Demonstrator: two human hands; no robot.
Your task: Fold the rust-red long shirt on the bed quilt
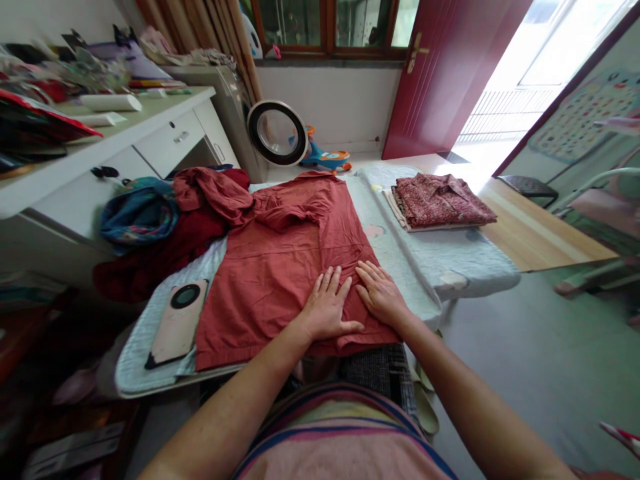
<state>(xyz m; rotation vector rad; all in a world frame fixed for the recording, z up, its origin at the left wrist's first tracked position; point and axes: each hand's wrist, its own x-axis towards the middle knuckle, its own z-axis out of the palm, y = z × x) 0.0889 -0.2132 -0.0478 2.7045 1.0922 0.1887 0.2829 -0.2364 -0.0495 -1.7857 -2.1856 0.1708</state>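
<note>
A rust-red shirt [265, 280] lies spread over the cloth-covered table in front of me, its right side folded inward and one sleeve stretched to the left. Flat on its lower right part rests my left hand [327, 303], fingers spread, thumb pointing right. Just right of it, my right hand [380, 290] presses on the same shirt near the folded edge, fingers extended. Neither hand grips anything. Wrinkles run across the fabric around both hands.
A phone [177, 323] lies left of the shirt. Dark red clothing [155, 260] and a blue garment [143, 210] are heaped at the far left. Folded patterned clothes [440, 200] sit on the pale quilted cover [470, 263] at right. A washing machine door [277, 133] stands open behind.
</note>
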